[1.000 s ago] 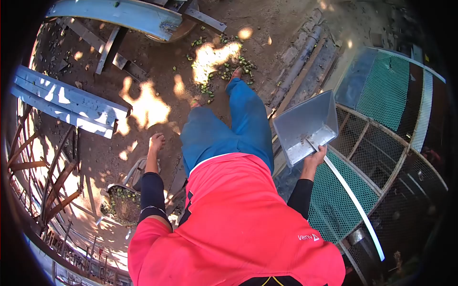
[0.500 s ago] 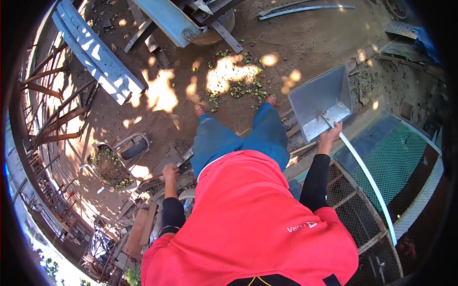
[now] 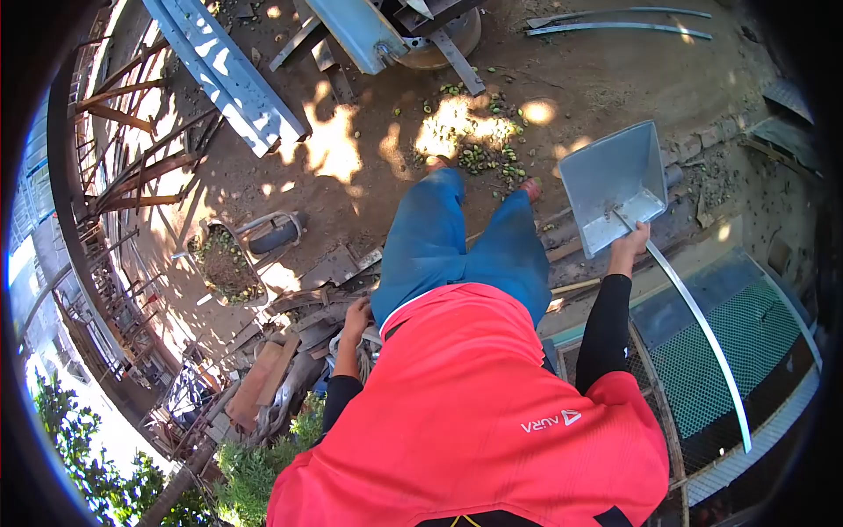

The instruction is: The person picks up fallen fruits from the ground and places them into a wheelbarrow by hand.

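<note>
In my right hand (image 3: pixel 630 241) is the pale handle of a long-handled metal dustpan (image 3: pixel 606 184), gripped just beside the pan. The grey pan is held off the ground to my right, with a little dirt showing inside it. Its curved handle runs back past my forearm. My left hand (image 3: pixel 356 318) hangs beside my left thigh, fingers loosely bent, with nothing visible in it. Past my feet, small green and brown fruits or nuts (image 3: pixel 492 158) lie scattered over the sunlit dirt.
A wheelbarrow (image 3: pixel 230 263) filled with similar pieces and dry debris stands to the left. Long metal beams (image 3: pixel 224 75) lie at the upper left. Boards and scrap (image 3: pixel 263 382) are piled lower left. A mesh-covered frame (image 3: pixel 746 351) is on the right.
The view has shifted, so the ground appears further right. My left hand has come in closer to my thigh. The dustpan stays in my right hand.
</note>
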Action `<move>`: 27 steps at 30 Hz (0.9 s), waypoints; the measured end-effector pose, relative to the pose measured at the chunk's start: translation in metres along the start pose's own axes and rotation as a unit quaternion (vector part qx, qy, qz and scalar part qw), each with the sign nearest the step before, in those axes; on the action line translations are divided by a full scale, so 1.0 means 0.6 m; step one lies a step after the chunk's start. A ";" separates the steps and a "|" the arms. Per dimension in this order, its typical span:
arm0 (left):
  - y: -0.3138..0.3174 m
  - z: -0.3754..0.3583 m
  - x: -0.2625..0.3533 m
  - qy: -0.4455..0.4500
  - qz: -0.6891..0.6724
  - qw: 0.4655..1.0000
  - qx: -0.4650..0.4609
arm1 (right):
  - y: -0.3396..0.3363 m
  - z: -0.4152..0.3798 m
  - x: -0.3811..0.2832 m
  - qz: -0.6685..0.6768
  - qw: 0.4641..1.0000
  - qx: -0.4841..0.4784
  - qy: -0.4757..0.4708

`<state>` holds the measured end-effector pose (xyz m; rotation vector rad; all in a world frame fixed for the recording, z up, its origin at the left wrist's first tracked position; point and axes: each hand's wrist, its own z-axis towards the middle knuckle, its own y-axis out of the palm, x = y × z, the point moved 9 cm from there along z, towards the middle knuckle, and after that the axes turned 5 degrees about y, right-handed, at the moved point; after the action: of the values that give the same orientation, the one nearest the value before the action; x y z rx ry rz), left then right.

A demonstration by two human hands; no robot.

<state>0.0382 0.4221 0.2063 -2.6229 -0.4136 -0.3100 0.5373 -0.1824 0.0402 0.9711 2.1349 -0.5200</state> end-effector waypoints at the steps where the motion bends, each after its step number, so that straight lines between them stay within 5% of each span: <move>1: -0.020 0.030 0.002 0.000 0.025 1.000 -0.007 | -0.012 -0.014 -0.001 -0.012 1.000 0.009 -0.009; 8: -0.149 0.267 0.110 0.060 0.070 0.993 -0.075 | -0.205 -0.165 0.066 0.056 0.992 0.106 -0.035; 11: -0.241 0.379 0.168 0.189 0.008 0.982 -0.017 | -0.304 -0.240 0.150 0.090 0.975 0.203 -0.003; 13: -0.281 0.390 0.227 0.143 -0.052 0.988 0.017 | -0.324 -0.300 0.200 0.102 0.986 0.127 0.042; 17: -0.288 0.506 0.318 0.147 -0.027 0.988 -0.028 | -0.370 -0.472 0.225 0.068 0.978 0.183 0.070; 19: -0.258 0.577 0.344 0.176 0.160 0.967 -0.089 | -0.395 -0.536 0.218 0.074 0.969 0.224 0.071; 22: -0.264 0.551 0.437 0.298 0.130 0.944 -0.057 | -0.420 -0.543 0.188 0.050 0.971 0.232 0.022; 25: -0.284 0.436 0.484 0.307 -0.037 0.949 -0.063 | -0.358 -0.515 0.127 0.062 0.977 0.198 0.041; 27: -0.311 0.427 0.419 0.284 -0.035 0.957 -0.047 | -0.301 -0.454 0.066 0.005 0.992 0.120 -0.037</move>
<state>0.2455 0.7611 0.1321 -2.4587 -0.2958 -1.0915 0.2587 -0.1125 0.2005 1.0741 2.0317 -0.8105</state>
